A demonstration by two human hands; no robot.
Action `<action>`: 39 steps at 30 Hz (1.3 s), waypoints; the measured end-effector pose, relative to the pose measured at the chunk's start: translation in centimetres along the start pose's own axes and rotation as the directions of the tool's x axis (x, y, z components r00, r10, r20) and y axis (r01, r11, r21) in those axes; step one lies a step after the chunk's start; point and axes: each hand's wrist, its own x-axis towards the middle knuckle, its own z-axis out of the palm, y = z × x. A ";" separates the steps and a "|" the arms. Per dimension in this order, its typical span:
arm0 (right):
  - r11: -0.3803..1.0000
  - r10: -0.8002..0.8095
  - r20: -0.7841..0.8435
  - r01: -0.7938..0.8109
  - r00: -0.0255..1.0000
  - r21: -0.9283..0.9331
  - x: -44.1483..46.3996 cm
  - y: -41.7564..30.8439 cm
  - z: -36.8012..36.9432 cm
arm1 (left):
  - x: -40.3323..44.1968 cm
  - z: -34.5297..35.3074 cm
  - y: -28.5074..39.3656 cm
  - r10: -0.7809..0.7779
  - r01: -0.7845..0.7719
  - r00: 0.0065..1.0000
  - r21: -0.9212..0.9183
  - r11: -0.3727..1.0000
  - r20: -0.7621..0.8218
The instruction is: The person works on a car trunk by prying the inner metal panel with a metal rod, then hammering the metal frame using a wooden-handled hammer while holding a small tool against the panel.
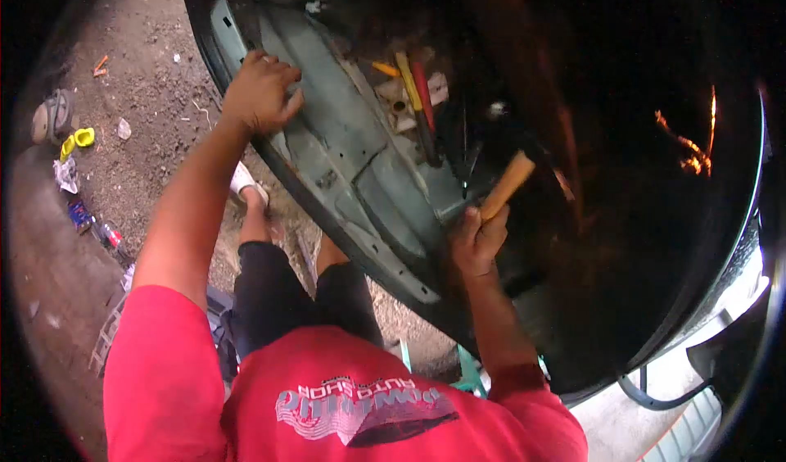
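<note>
My left hand (262, 93) rests on the grey metal edge panel (327, 130) of a car body opening, its thumb apart from the fingers and nothing held. In my right hand (479, 241) is a wooden piece (509, 185), pale at its tip, pointing up over the dark interior; whether it is a tool's handle I cannot tell. Beyond that hand, inside the opening, lie a yellow-handled tool (413, 93) and a red-handled tool (424, 89), their dark ends toward me. A small orange-yellow item (385, 69) sits beside them.
A dark curved car panel (639, 241) with bright reflections fills the right side. Bare dirt ground (155, 77) lies to the left, with yellow items (84, 137), a blue packet (79, 215) and other litter. A corrugated white piece (684, 429) is at the lower right.
</note>
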 end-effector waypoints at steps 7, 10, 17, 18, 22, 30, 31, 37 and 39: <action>0.762 -0.028 0.522 0.356 0.853 -0.541 -3.7 12.5 7.3 | 1.0 -0.9 -1.8 -0.013 0.015 0.998 -0.025 1.000 0.064; 0.906 0.107 0.287 0.026 0.952 -0.423 -5.9 5.3 2.3 | -0.2 0.4 1.1 -0.041 0.055 0.991 -0.111 0.992 0.127; 0.729 -0.216 0.372 0.402 0.903 -0.554 -6.7 13.9 6.8 | 0.3 -0.3 -0.2 0.036 -0.035 0.999 -0.050 0.998 0.005; 0.662 -0.084 0.505 0.426 0.859 -0.616 -6.2 15.7 7.5 | 0.7 -0.4 -0.3 0.036 -0.037 0.999 -0.037 0.999 -0.012; 0.787 0.222 0.370 0.058 0.902 -0.614 -5.2 7.4 3.0 | -0.8 0.6 1.0 0.014 -0.003 0.989 -0.071 0.997 0.149; 0.594 -0.135 0.590 0.541 0.796 -0.595 -8.1 17.4 8.1 | 0.6 -0.7 0.2 0.018 -0.016 0.999 -0.067 0.998 0.036; 0.536 -0.219 0.437 0.482 0.872 -0.693 -7.9 16.9 8.3 | 0.5 -0.8 -0.1 0.004 0.004 0.996 -0.083 0.997 0.088; 0.838 -0.386 0.038 0.367 0.922 -0.404 -3.2 7.6 6.4 | 0.7 -1.2 -0.4 0.015 -0.013 0.999 -0.046 0.999 0.048; 0.642 -0.575 0.145 0.553 0.806 -0.530 -5.2 9.6 5.5 | 0.4 -0.7 0.4 0.038 -0.034 0.998 -0.080 0.996 0.041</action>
